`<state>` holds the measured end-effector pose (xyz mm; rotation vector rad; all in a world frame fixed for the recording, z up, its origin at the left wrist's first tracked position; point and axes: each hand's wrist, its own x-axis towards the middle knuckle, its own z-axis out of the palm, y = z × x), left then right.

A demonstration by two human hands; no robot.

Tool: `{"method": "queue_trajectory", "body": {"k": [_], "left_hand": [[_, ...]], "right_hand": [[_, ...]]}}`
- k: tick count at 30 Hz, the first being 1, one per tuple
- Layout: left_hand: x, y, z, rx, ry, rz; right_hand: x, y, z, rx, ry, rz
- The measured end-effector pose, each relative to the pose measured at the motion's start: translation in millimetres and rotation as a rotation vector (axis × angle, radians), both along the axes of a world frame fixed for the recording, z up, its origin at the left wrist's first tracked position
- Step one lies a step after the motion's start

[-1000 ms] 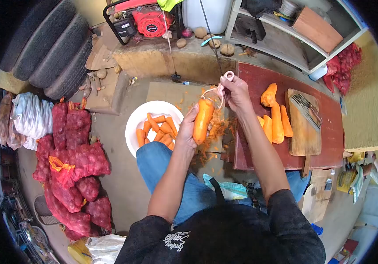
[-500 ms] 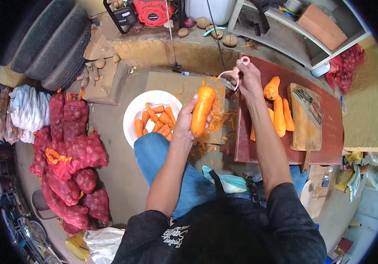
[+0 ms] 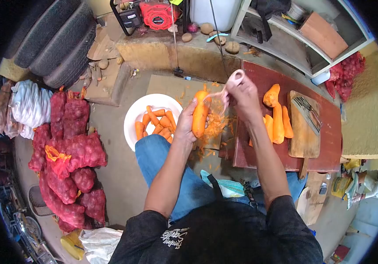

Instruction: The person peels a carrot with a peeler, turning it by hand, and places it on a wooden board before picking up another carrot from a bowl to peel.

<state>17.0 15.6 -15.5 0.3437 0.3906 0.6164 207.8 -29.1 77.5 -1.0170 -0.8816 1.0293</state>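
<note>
My left hand (image 3: 186, 121) is wrapped round the lower part of a large orange carrot (image 3: 200, 113), held upright over the floor. In my right hand (image 3: 245, 97) is a pale pink peeler (image 3: 235, 79), its head beside the top of the carrot. Orange peelings (image 3: 216, 125) lie on cardboard below. Left of my left hand, a white basin (image 3: 130, 115) holds several small orange carrots (image 3: 153, 116). To the right, several peeled orange pieces (image 3: 278, 123) rest on a red-brown table (image 3: 250, 154).
A wooden board (image 3: 305, 143) with knives (image 3: 307, 110) lies on the table. Red net sacks (image 3: 76, 149) are piled at left, below stacked tyres (image 3: 52, 39). A concrete ledge (image 3: 153, 55) runs across the back, with a shelf (image 3: 281, 39) at right.
My right hand has moved down and left with the peeler, from above and right of the carrot to beside its top. The view has shifted slightly.
</note>
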Motion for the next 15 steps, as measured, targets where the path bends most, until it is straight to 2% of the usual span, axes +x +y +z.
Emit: {"method": "queue_trajectory", "body": {"k": [2,3,5,8,9,12,13,15], "left_hand": [[10.0,-6.4,27.8,-0.092,0.101,0.102],[14.8,-7.8,37.9,-0.135,0.15,0.152],[16.9,-2.4,21.5,-0.115,0.15,0.161],[4.1,-3.1,10.0,-0.047,0.096,0.065],[1.7,-1.6,9.5,-0.01,0.064,0.013],[4.4,1.6,-2.2,-0.049,0.077,0.063],[7.2,-1.5,10.3,-0.075,0.057,0.075],[13.5,-5.3,32.9,-0.116,0.017,0.099]], "right_hand": [[-23.8,-13.7,3.5,-0.044,-0.049,0.089],[-33.7,-20.0,2.2,-0.067,0.038,0.226],[-28.6,-17.8,-10.3,-0.1,0.033,0.18],[2.1,-0.8,-27.8,-0.034,0.117,-0.101],[7.8,-0.2,-24.3,0.005,0.179,-0.067],[-25.5,-20.9,10.2,-0.069,0.015,0.102],[-39.2,-26.4,13.9,-0.101,-0.042,0.194],[-44.3,-23.5,-5.0,-0.1,0.013,0.191]]}}
